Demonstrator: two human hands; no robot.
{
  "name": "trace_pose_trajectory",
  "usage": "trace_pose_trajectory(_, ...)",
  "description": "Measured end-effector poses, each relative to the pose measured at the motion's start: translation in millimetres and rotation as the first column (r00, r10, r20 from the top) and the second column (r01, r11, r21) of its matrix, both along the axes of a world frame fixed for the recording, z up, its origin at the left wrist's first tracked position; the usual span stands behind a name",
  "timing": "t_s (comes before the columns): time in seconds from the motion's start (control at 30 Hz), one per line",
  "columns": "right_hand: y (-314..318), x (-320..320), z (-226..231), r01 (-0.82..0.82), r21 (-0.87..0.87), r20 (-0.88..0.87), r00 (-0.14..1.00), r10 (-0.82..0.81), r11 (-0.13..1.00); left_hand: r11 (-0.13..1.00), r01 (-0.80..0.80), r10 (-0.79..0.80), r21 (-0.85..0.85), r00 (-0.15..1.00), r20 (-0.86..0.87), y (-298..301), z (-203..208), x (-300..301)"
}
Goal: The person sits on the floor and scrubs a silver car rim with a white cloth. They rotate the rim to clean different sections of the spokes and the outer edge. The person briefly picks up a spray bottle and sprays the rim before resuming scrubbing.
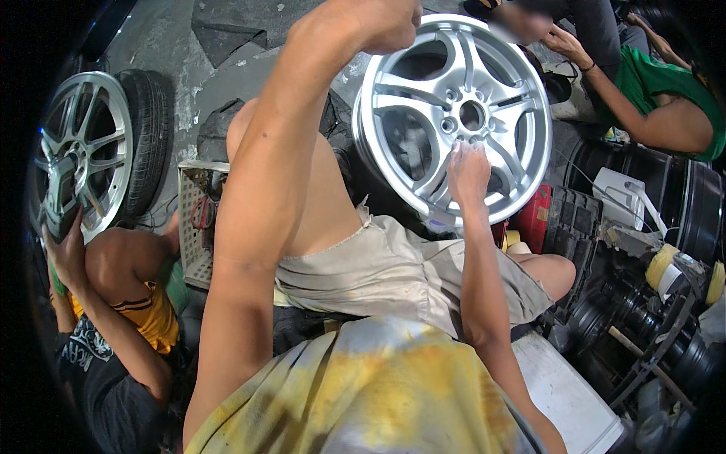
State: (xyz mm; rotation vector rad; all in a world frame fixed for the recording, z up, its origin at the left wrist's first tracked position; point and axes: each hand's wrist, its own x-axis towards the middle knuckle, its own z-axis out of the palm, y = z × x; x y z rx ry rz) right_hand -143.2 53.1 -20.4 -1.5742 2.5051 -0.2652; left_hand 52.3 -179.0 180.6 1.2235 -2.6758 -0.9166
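Observation:
A silver alloy wheel rim (522,155) without a tyre stands tilted in front of my knees, its split spokes and centre bore facing me. At the rim's upper left edge is my left hand (384,26), its fingers curled over the lip and partly hidden. My right hand (469,170) presses closed fingers against the face just below the centre hole, by the bolt holes. Whitish dust covers those fingertips. Whatever they might hold is too small or covered to make out.
On the left, a person (113,333) holds a dark tool (60,185) against another alloy wheel (91,151) beside a tyre (147,136). A plastic crate (195,227) stands near my left leg. Another person (643,106) sits at upper right. Dark rims (699,197) and a white panel (567,393) lie right.

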Motion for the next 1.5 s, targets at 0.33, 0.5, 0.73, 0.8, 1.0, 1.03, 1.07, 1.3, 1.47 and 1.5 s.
trace_pose_trajectory(0.33,-25.5,-32.8,14.9,-0.105,0.332,0.282,0.959,0.007,0.937,0.999,0.047,-0.046,0.014,0.998,-0.037,-17.8,-41.5,-21.9)
trace_pose_trajectory(0.5,-28.2,-33.3,17.0,-0.07,0.446,0.233,0.972,-0.04,0.892,0.996,0.09,-0.091,-0.004,0.996,-0.02,-24.7,-58.7,-38.6)
trace_pose_trajectory(0.73,35.0,-88.9,50.5,0.151,0.1,0.428,0.886,-0.18,0.983,0.996,0.07,-0.08,0.046,0.964,0.253,-13.1,-71.3,-65.4)
trace_pose_trajectory(0.8,57.8,-114.3,69.6,0.243,0.119,0.627,0.733,-0.263,0.963,0.996,0.08,-0.088,0.042,0.955,0.282,-7.4,-84.9,-74.3)
trace_pose_trajectory(1.0,157.1,-188.2,76.6,0.408,0.2,0.784,0.479,-0.395,0.891,0.948,0.25,-0.306,0.198,0.887,0.346,-3.2,-176.6,-115.9)
trace_pose_trajectory(1.03,169.0,-191.4,70.5,0.44,0.205,0.816,0.417,-0.401,0.874,0.944,0.246,-0.306,0.217,0.901,0.309,6.5,-178.0,-118.0)
trace_pose_trajectory(1.07,170.0,-189.1,62.0,0.447,0.209,0.852,0.353,-0.386,0.87,0.968,0.18,-0.224,0.172,0.93,0.29,4.8,-189.0,-110.1)
trace_pose_trajectory(1.3,140.0,-131.8,29.2,0.406,0.269,0.878,0.27,-0.396,0.873,1.0,0.003,-0.003,0.004,0.988,0.157,21.1,-233.9,-96.6)
trace_pose_trajectory(1.47,108.9,-150.1,20.3,0.634,0.133,0.594,0.565,-0.573,0.762,0.974,-0.149,0.123,0.168,0.98,0.159,36.1,-236.6,-98.1)
trace_pose_trajectory(1.5,104.5,-173.3,10.2,0.601,-0.067,0.552,0.687,-0.473,0.796,0.969,-0.149,0.123,0.199,0.983,0.137,40.8,-244.4,-96.6)
